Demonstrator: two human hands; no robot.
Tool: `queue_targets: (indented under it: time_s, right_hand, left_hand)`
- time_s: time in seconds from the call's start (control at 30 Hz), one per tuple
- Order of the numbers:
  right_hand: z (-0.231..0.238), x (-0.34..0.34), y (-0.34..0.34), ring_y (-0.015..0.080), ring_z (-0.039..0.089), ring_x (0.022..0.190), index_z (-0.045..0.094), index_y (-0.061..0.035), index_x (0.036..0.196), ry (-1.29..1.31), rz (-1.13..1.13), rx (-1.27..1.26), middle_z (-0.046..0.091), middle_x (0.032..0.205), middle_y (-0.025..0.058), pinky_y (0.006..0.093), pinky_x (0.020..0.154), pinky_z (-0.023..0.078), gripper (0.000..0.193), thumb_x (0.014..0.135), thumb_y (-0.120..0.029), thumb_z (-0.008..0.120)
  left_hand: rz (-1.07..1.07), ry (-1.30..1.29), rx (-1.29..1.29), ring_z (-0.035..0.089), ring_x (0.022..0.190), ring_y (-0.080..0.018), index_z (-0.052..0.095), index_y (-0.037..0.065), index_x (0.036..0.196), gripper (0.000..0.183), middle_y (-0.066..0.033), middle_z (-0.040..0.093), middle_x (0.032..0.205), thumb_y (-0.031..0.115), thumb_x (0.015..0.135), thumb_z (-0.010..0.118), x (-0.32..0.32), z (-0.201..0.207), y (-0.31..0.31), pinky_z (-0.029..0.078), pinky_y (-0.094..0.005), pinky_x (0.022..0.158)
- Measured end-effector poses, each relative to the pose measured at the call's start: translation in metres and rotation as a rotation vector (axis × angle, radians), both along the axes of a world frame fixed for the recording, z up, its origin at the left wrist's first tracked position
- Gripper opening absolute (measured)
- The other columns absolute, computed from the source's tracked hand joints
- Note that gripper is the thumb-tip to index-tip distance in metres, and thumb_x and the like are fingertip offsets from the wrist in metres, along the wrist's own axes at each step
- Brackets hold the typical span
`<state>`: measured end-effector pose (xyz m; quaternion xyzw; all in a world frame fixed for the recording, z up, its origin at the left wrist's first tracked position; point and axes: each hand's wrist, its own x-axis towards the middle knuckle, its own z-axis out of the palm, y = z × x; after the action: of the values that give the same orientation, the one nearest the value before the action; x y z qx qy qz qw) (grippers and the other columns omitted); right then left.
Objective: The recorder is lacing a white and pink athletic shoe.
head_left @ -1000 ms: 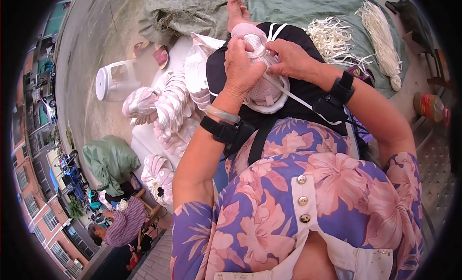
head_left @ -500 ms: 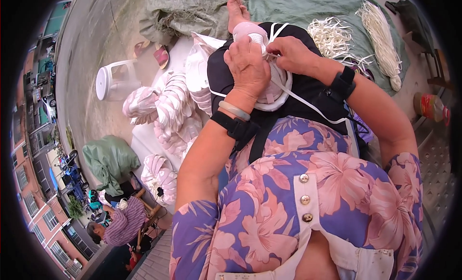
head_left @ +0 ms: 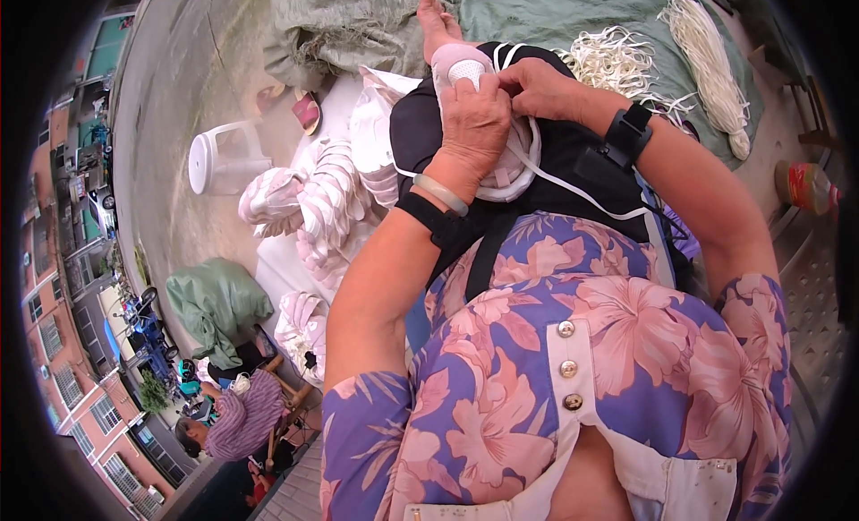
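A pink and white shoe upper (head_left: 454, 57) lies across my dark-clothed lap, with a mesh patch near its toe. My left hand (head_left: 474, 123) is closed on the upper, fingers curled at its lacing edge. My right hand (head_left: 544, 88) meets it there, thumb and fingers pinched on a white shoelace. The exact grip point is hidden behind my fingers. One long end of the shoelace (head_left: 582, 197) trails over my lap to the right, and loops stand up beyond my hands.
Stacked pink and white shoe uppers (head_left: 327, 185) lie to the left, near a white plastic jug (head_left: 208, 163). Ahead on the right, loose white laces (head_left: 613, 60) and a lace bundle (head_left: 707, 73) rest on a green sheet (head_left: 528, 15). Another person (head_left: 246, 418) sits at lower left.
My left hand has curled its fingers and shifted right, close against my right hand. The right hand has moved slightly, its fingers now bunched at the same spot. The view has shifted a little.
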<state>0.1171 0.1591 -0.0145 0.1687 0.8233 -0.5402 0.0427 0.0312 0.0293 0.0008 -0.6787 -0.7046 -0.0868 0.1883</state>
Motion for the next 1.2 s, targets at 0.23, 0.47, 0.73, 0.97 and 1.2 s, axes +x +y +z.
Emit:
queue_targets:
  time_s: [0.23, 0.47, 0.73, 0.97, 1.2]
  right_hand:
    - [-0.007, 0.029, -0.012, 0.02, 0.056, 0.066, 0.057, -0.0041, 0.107, 0.176, -0.197, 0.006, 0.057, 0.074, 0.0068, 0.0302, 0.063, 0.046, 0.045, 0.063, -0.013, 0.063]
    - [0.002, 0.04, -0.017, 0.0157, 0.057, 0.066, 0.054, -0.0019, 0.11, 0.236, -0.266, -0.075, 0.057, 0.074, 0.0061, 0.0276, 0.062, 0.047, 0.039, 0.075, -0.018, 0.062]
    - [0.01, 0.015, 0.009, 0.008, 0.054, 0.052, 0.055, -0.0016, 0.095, 0.064, -0.471, -0.106, 0.054, 0.073, 0.0025, 0.0211, 0.041, 0.043, 0.023, 0.088, -0.023, 0.05]
    - [0.011, -0.017, 0.025, 0.0127, 0.053, 0.042, 0.057, -0.0036, 0.073, -0.313, -0.391, -0.051, 0.055, 0.058, 0.0053, 0.0268, 0.033, 0.038, 0.018, 0.072, -0.02, 0.062]
    - [0.0, -0.01, 0.018, 0.0249, 0.057, 0.056, 0.057, -0.0061, 0.066, -0.217, -0.235, 0.352, 0.058, 0.061, 0.0104, 0.0362, 0.052, 0.045, 0.01, 0.065, -0.016, 0.059]
  left_hand:
    - [-0.112, -0.352, 0.013, 0.05, 0.095, -0.0318, 0.052, 0.001, 0.07, 0.011, -0.0142, 0.052, 0.104, 0.006, 0.063, 0.059, 0.004, 0.033, -0.055, 0.039, -0.0403, 0.08]
    - [0.503, -0.295, -0.063, 0.051, 0.091, -0.0358, 0.048, -0.001, 0.071, 0.009, -0.0199, 0.055, 0.1, 0.003, 0.064, 0.052, -0.057, 0.016, -0.272, 0.038, -0.0438, 0.082]
    - [0.944, -0.394, -0.374, 0.051, 0.082, -0.0341, 0.052, 0.002, 0.078, 0.01, -0.0132, 0.056, 0.085, 0.008, 0.07, 0.055, -0.076, -0.016, -0.325, 0.04, -0.0421, 0.074]
    - [0.293, -0.545, 0.007, 0.053, 0.09, -0.0297, 0.059, 0.005, 0.092, 0.021, -0.0101, 0.058, 0.096, 0.015, 0.074, 0.062, -0.065, 0.004, -0.136, 0.039, -0.0407, 0.078]
    - [0.117, -0.604, -0.061, 0.053, 0.079, -0.0329, 0.056, 0.003, 0.076, 0.014, -0.0113, 0.059, 0.09, 0.016, 0.078, 0.06, -0.032, 0.013, -0.053, 0.042, -0.0418, 0.069]
